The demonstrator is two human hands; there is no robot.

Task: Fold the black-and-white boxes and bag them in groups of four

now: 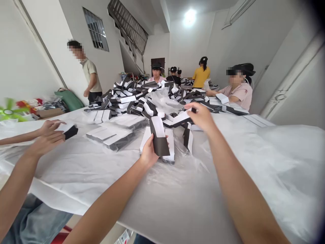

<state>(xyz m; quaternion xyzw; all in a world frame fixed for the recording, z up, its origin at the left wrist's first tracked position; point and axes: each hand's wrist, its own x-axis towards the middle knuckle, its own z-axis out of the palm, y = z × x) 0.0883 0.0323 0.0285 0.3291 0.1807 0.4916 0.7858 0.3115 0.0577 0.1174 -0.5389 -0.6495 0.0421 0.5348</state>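
At seven o'clock from centre, half-curled left hand held a black-and-white folded paperlike strip; at three, right hand pinched a similar strip; light grips seemed best against creasing.

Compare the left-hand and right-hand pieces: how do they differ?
The left-hand piece shows a broad black end; the right-hand piece shows mostly white. The left-hand piece runs steeply up the view; the right-hand piece slants across it. Both are black and white.
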